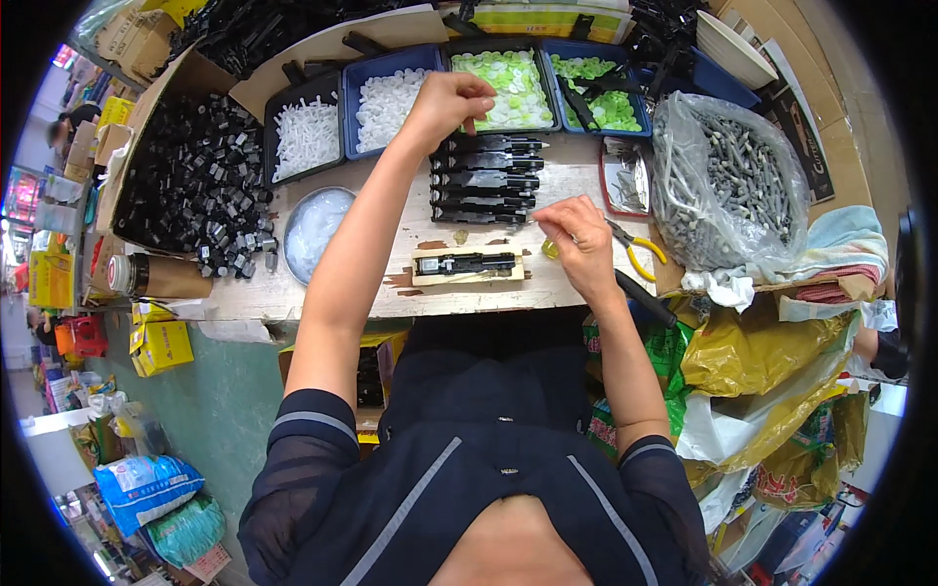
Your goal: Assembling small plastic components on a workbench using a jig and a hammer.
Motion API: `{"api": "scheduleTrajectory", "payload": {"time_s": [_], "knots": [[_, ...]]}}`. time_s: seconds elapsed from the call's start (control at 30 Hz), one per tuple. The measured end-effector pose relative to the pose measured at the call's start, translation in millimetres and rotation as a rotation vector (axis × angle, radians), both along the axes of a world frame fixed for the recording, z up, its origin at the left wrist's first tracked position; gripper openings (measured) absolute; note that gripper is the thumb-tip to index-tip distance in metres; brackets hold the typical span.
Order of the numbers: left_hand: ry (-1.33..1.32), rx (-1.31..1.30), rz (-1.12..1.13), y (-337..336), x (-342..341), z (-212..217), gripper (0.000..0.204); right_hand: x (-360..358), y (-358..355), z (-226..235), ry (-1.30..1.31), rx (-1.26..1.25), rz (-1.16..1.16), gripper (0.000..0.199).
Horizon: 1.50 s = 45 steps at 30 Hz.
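My left hand (445, 109) is raised at the far side of the bench, over the front edge of the bin of pale green discs (513, 88). Its fingers curl together; whatever they hold, if anything, is too small to make out. My right hand (580, 246) is pinched above the bench, its fingertips near the row of black assemblies (484, 179). A tiny thing at those fingertips cannot be made out. Nearer me, one black mechanism (474, 264) lies in a light wooden holder (430, 277), with neither hand touching it.
Bins of white sticks (308, 137), white discs (384, 103) and green pieces (611, 109) line the back. A carton (147, 146) of black parts and a round dish (318, 234) stand left. Right are yellow-handled pliers (643, 256), a red tray (625, 176) and a plastic bag (738, 171) of grey parts.
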<state>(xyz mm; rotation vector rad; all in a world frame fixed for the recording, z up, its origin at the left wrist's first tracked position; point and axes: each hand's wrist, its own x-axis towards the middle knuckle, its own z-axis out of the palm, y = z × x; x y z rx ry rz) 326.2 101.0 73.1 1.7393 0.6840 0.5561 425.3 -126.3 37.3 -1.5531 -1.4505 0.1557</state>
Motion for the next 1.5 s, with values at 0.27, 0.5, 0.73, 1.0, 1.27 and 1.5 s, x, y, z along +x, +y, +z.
{"api": "scheduleTrajectory", "payload": {"time_s": [0.27,0.5,0.73,1.0,1.27,1.5], "knots": [[-0.34,-0.539,-0.121,-103,-78,-22,0.021,-15,12,23,0.045,0.062,0.091,0.011],[-0.395,-0.718,-0.11,-133,-114,-31,0.022,-37,18,25,-0.139,0.104,0.254,0.016],[-0.422,-0.732,-0.106,-136,-119,-34,0.018,-42,18,33,-0.272,0.1,0.336,0.022],[-0.487,-0.779,-0.053,-140,-121,-50,0.014,-51,23,24,-0.243,0.096,0.41,0.022],[-0.523,-0.745,0.099,-147,-120,-55,0.014,-62,15,8,-0.158,0.138,0.25,0.016],[-0.371,-0.504,0.218,-153,-121,-48,0.018,-64,14,1,-0.213,0.1,0.221,0.013]]}}
